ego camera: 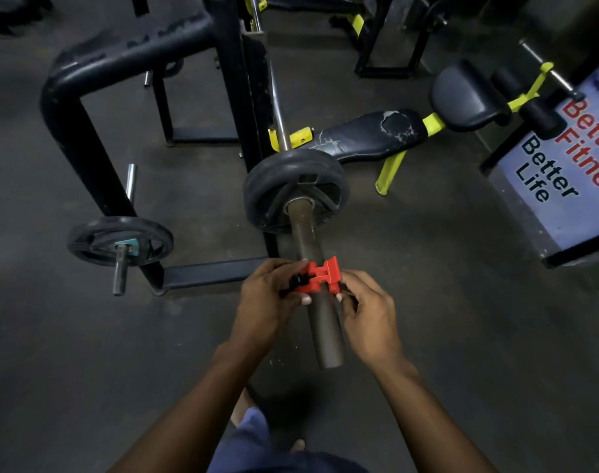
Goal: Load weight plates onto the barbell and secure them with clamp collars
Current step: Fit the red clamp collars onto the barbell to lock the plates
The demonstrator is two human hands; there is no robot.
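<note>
The barbell sleeve (325, 332) points toward me from the rack, its end free below my hands. One black weight plate (264, 196) sits on the sleeve against the inner stop. A red clamp collar (320, 276) wraps the sleeve about midway, well apart from the plate. My left hand (267, 302) grips the collar's left side, and my right hand (369, 312) grips its right side near the black lever. The collar's underside is hidden by the sleeve and my fingers.
A second black plate (97, 240) hangs on a storage peg (119, 273) of the black rack frame (69, 124) at left. A worn bench (369, 134) with yellow brackets lies behind. A printed sign (561, 165) stands at right. My feet (243, 404) are below the sleeve.
</note>
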